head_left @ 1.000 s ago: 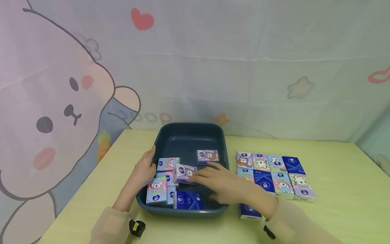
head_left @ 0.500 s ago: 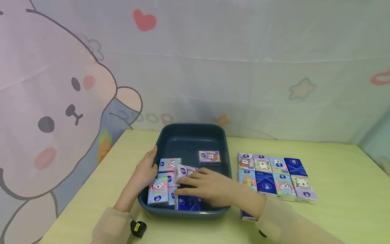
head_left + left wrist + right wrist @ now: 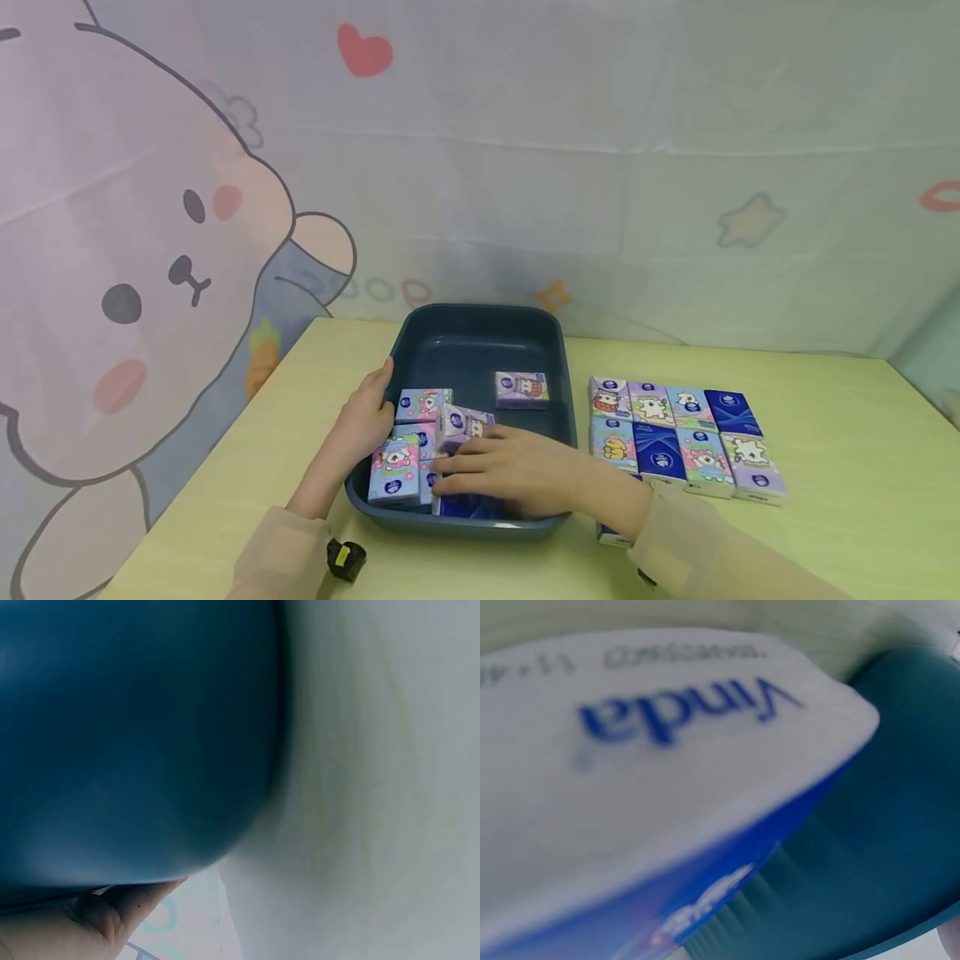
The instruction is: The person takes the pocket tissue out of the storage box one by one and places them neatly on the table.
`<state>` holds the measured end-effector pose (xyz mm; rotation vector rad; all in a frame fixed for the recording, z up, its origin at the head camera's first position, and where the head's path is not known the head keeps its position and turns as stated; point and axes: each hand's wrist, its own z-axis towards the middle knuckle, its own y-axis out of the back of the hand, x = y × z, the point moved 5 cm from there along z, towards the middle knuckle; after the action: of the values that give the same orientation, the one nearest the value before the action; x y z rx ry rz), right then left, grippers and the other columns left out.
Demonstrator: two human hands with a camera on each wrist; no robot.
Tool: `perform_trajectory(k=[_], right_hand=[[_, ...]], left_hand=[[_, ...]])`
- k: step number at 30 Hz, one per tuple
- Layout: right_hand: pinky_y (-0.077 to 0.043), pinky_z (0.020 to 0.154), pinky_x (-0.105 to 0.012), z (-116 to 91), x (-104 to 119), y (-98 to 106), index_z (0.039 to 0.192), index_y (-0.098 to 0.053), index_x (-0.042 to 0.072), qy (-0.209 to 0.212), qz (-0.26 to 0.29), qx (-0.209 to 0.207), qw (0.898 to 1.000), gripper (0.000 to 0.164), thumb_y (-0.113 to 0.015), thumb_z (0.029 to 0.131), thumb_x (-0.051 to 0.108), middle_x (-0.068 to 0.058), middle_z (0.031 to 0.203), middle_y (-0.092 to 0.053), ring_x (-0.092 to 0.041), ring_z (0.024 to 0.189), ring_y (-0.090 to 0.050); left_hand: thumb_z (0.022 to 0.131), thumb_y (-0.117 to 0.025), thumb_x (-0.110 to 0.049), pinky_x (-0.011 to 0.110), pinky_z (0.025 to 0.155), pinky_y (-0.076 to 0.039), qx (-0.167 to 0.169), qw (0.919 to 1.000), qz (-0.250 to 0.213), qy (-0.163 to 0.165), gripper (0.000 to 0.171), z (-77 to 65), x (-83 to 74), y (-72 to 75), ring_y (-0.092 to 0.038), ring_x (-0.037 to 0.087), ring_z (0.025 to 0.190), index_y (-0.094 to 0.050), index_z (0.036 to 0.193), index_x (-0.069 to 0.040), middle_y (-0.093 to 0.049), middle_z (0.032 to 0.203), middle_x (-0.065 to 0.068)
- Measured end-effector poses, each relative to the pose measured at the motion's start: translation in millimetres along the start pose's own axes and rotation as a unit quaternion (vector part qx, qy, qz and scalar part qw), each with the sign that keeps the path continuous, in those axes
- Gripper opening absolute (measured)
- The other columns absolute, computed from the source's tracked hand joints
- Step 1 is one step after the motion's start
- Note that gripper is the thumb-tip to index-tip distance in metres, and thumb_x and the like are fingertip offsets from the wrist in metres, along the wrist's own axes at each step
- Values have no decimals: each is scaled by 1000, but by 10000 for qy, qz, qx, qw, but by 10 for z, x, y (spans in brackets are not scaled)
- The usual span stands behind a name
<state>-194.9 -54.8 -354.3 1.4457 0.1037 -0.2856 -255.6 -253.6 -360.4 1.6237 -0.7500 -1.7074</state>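
Note:
My left hand [image 3: 366, 418] rests against the left outer wall of a dark blue plastic bin [image 3: 483, 307], its fingers lying straight along it in the left wrist view. Inside the bin, my right hand [image 3: 517, 472] lies over a dark blue tissue pack [image 3: 468, 506], fingertips at the pack's left edge and thumb hidden; I cannot tell whether it grips the pack. Just beyond the fingers, a purple tissue pack [image 3: 457, 425] leans on its neighbours. Pink-and-blue tissue packs [image 3: 395, 471] fill the bin's left side. Another purple pack [image 3: 521, 390] lies alone near the right wall.
Right of the bin, several tissue packs [image 3: 693, 454] lie in rows on the light table [image 3: 840, 467]. One more pack [image 3: 615, 537] sits partly under my right forearm; a white-ended Vinda pack [image 3: 667, 765] fills much of the right wrist view. A printed cloth [image 3: 660, 150] hangs behind.
My right hand has moved from the purple pack toward the near side, over the dark blue pack, then stayed there. My left hand keeps its place on the bin. The head view has shifted slightly.

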Motion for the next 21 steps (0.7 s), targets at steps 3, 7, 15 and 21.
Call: perform_trajectory(k=[3, 7, 15, 21], right_hand=[[-42, 102, -37, -3, -16, -5, 139, -33, 25, -93, 200, 12, 9998, 65, -62, 82, 14, 8, 146, -37, -13, 126, -47], [-42, 103, -36, -20, -80, -21, 137, -35, 23, -472, 390, 147, 9980, 70, -68, 76, 22, 7, 142, -43, -12, 124, -48], [-43, 101, -33, -93, -179, -48, 136, -35, 20, -1404, 742, 307, 9868, 85, -73, 66, 50, 4, 133, -46, -12, 119, -48], [-42, 102, -33, -204, -242, -13, 134, -40, 19, -2270, 1174, 304, 9663, 83, -69, 66, 57, 3, 127, -47, -12, 116, -48]], left_hand=[[92, -36, -6, 52, 108, -27, -3, 10000, 5, -24, 57, 1, -6, 0, -25, 39, 137, -16, 146, -4, -23, 150, 19], [92, -36, -6, 52, 108, -27, -11, 10000, 33, -41, 58, 7, -8, 0, -25, 39, 137, -15, 146, -4, -23, 150, 19], [92, -36, -6, 52, 108, -27, -3, 10000, 7, 46, 58, 11, 18, -10, -23, 39, 138, -14, 146, -5, -22, 151, 18], [92, -37, -6, 52, 108, -28, -11, 10000, 19, 26, 59, 3, 16, -12, -24, 39, 137, -14, 146, -5, -22, 150, 19]])
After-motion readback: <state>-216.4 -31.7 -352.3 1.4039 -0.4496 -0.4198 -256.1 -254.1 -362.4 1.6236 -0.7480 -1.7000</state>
